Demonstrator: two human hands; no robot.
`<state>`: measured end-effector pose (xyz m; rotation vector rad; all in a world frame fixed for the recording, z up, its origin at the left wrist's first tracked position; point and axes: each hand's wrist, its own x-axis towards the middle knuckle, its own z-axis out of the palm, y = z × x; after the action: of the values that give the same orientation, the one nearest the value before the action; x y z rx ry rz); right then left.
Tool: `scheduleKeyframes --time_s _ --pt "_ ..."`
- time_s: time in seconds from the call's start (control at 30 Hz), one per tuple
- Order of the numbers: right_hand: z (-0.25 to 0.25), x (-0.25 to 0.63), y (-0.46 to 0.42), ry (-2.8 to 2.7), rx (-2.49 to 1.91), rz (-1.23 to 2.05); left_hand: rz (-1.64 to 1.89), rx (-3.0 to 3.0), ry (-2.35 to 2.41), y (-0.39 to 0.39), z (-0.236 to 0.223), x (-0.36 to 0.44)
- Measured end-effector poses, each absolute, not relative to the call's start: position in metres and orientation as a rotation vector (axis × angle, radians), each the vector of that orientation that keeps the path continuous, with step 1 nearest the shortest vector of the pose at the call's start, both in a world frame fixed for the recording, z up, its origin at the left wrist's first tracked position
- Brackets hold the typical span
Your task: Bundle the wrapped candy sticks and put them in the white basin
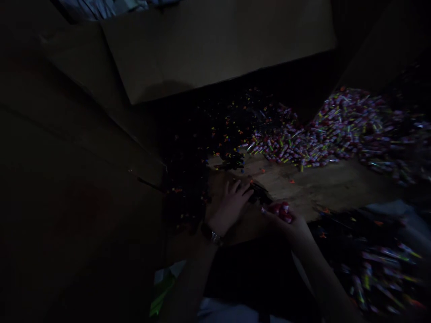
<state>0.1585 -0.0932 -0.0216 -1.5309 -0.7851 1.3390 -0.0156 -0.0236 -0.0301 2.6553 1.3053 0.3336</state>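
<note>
1. The right hand grasped small red pieces above the wooden board; the left hand was spread loosely beside dark pieces.
2. Beyond, pale, indistinct stuff showed over a cardboard box's edge.
3. Small multicoloured tubes lay heaped rightward, bordering the board.

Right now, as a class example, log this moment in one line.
left hand: spread beside dark pieces | right hand: holding red pieces | pile: beyond bare wood
</note>
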Motion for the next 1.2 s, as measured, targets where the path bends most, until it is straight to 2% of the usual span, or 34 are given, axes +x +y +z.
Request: scheduleKeyframes --time_s 0.1,0.4,0.77,1.2 --pt "-0.017 0.162 -0.092 -0.711 -1.527 1.293 0.272 2.712 1.247 -0.017 -0.032 -0.016" --pt "-0.016 0.174 -0.087 -0.906 -1.602 1.134 0.466 2.466 1.220 -0.033 -0.012 -0.024" --pt "0.004 0.177 -0.088 -1.210 -1.350 1.162 0.594 2.559 1.147 -0.053 0.028 -0.026" --pt "0.024 0.176 -0.096 -1.542 -1.416 1.057 0.564 2.924 1.073 -0.062 0.048 -0.028"
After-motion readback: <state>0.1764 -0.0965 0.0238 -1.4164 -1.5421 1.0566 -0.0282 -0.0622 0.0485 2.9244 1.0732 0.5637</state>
